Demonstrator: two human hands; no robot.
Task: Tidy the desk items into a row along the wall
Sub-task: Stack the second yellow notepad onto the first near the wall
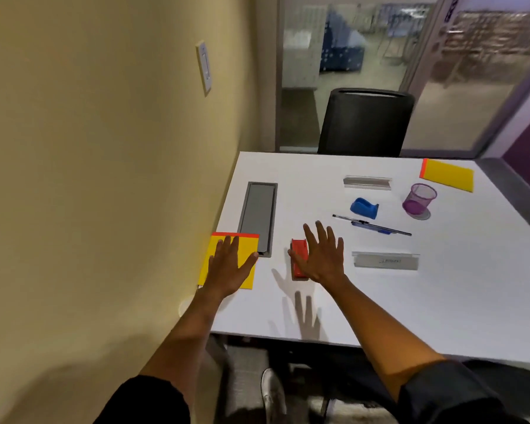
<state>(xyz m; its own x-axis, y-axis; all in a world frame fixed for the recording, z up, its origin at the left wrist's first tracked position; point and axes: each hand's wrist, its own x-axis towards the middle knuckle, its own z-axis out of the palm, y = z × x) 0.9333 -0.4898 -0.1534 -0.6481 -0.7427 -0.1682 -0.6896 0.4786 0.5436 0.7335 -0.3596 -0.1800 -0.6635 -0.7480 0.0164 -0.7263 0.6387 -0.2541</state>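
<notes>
Overhead, head view: the white surface [364, 301] stands against a beige wall [104, 179]. The left hand [228, 266] lies flat, fingers [227, 244] straight and spread, pressing on a yellow notepad with a red edge [245, 243] just beside the wall; it grips nothing. The notepad overlaps the near end of a grey cable hatch [259, 209]. The right hand [320, 254], fingers spread and straight, holds nothing and partly covers a red stapler [297, 258]; contact cannot be told. Farther right lie a clear ruler [385, 261], two pens [372, 224] touching, a blue tape dispenser [364, 206], a second clear strip [367, 182], a purple mesh cup [419, 199] and a second yellow notepad [448, 174], all well apart from the wall. A black chair [364, 123] stands at the far edge.
</notes>
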